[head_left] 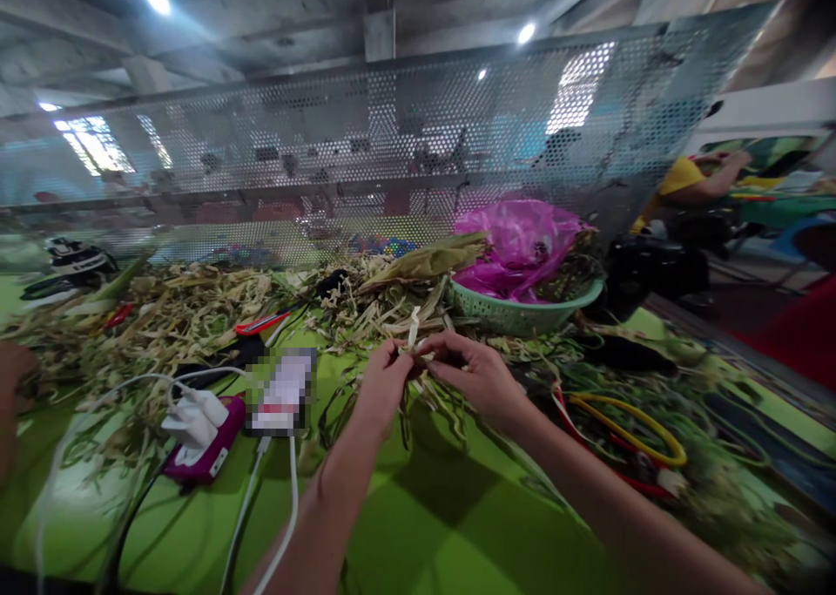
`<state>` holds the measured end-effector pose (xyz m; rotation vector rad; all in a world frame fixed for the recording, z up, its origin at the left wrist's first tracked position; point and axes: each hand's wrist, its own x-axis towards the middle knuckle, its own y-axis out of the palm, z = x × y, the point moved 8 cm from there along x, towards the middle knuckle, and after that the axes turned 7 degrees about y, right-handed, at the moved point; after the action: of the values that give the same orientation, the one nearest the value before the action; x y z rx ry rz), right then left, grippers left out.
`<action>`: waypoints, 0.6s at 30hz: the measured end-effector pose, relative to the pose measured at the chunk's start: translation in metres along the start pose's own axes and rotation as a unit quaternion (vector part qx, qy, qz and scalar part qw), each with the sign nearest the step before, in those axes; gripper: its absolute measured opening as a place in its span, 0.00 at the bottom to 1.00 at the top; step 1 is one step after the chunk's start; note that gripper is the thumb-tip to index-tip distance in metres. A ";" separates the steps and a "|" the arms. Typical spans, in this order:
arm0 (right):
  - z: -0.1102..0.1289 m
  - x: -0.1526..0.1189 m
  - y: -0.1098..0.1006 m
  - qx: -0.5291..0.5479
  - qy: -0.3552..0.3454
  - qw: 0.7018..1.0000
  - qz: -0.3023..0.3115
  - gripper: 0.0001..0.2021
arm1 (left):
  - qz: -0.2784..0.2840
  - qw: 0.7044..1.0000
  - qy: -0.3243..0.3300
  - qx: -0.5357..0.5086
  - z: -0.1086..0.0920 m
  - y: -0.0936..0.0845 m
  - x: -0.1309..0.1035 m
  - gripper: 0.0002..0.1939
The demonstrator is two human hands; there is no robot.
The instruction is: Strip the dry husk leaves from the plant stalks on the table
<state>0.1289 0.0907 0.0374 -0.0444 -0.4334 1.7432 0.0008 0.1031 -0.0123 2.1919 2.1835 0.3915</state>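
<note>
Both hands meet over the middle of the green table. My left hand pinches a pale strip of dried husk, which sticks up between the fingers. Close against it, my right hand has thumb and forefinger closed on the same husk piece. The fingers cover most of what is held. Loose dried strands hang below and around the fingertips. Just behind the hands lies a heap of dry husk strips, topped by a broad folded husk leaf.
A green basket holding a purple plastic bag stands behind right. To the left are a phone, a purple power strip with white chargers, and a red cutter. Yellow-handled pliers or scissors lie right. A perforated metal screen rises behind.
</note>
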 end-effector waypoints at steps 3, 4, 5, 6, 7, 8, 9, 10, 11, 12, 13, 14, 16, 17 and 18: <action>0.002 0.000 0.003 0.045 0.027 0.998 0.036 0.07 | 0.006 1.000 0.005 -0.010 0.002 -0.001 0.002 0.07; 0.002 0.000 0.004 0.061 0.039 0.996 0.046 0.07 | 0.009 1.000 0.009 -0.008 0.001 -0.001 0.002 0.08; 0.003 -0.001 0.005 0.079 0.050 0.994 0.057 0.08 | 0.010 1.000 0.014 0.000 -0.001 -0.001 0.003 0.09; 0.004 -0.001 0.005 0.099 0.060 0.991 0.066 0.08 | 0.010 1.000 0.019 0.012 -0.003 -0.002 0.003 0.09; 0.005 -0.002 0.006 0.121 0.065 0.988 0.075 0.09 | 0.011 0.999 0.021 0.028 -0.005 -0.002 0.003 0.09; 0.006 -0.002 0.006 0.140 0.067 0.984 0.084 0.10 | 0.012 0.999 0.023 0.044 -0.007 -0.003 0.004 0.08; 0.007 -0.002 0.007 0.151 0.066 0.982 0.089 0.11 | 0.015 0.998 0.024 0.059 -0.008 -0.003 0.004 0.08; 0.006 -0.002 0.007 0.149 0.063 0.983 0.089 0.12 | 0.021 0.997 0.026 0.074 -0.009 -0.003 0.004 0.08; 0.005 -0.001 0.006 0.136 0.059 0.986 0.082 0.12 | 0.029 0.995 0.031 0.088 -0.010 -0.002 0.004 0.08; 0.003 0.000 0.004 0.112 0.051 0.990 0.066 0.11 | 0.041 0.993 0.039 0.103 -0.010 -0.001 0.004 0.08; 0.002 0.001 0.001 0.080 0.035 0.995 0.044 0.11 | 0.058 0.990 0.050 0.119 -0.011 0.002 0.004 0.09; 0.003 0.002 -0.004 0.043 0.011 0.999 0.016 0.10 | 0.076 0.986 0.060 0.136 -0.011 0.005 0.004 0.09; 0.008 0.002 -0.014 -0.032 -0.052 0.997 -0.044 0.08 | 0.112 0.976 0.079 0.169 -0.012 0.011 0.002 0.08; 0.012 0.001 -0.019 -0.064 -0.082 0.992 -0.073 0.07 | 0.129 0.971 0.088 0.179 -0.014 0.015 0.000 0.08; 0.015 -0.001 -0.023 -0.090 -0.104 0.986 -0.097 0.06 | 0.141 0.968 0.095 0.185 -0.016 0.018 -0.001 0.08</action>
<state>0.1463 0.0898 0.0583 0.0499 -0.7254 1.5184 0.0155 0.0991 0.0064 2.7883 2.1863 0.2203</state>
